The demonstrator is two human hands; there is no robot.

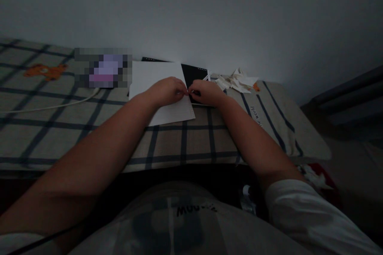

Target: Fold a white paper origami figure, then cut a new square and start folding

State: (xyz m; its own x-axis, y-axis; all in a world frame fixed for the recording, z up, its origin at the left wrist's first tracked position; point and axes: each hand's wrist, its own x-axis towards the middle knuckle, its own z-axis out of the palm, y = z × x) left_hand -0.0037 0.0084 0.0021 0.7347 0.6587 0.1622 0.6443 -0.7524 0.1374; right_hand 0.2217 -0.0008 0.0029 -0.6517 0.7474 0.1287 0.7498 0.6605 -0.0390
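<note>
A white sheet of paper [155, 71] lies slanted on the cloth-covered surface, its left part over a dark board [193, 75] with rows of white marks along its rim. My left hand [169, 91] rests over the sheet, its thumb and fingers pinched at the right edge. From the other side my right hand [206, 91], above the dark board, is closed in a pinch at the same edge. The fingertips of both hands almost meet there. Any small piece between them is too dim to make out.
Crumpled pale paper scraps [237, 81] lie right of the board. At the left are a blurred-out purple device [106, 69], a white cable [68, 104] and an orange item [46, 71]. A checked cloth [179, 143] covers the surface, against a wall [191, 16].
</note>
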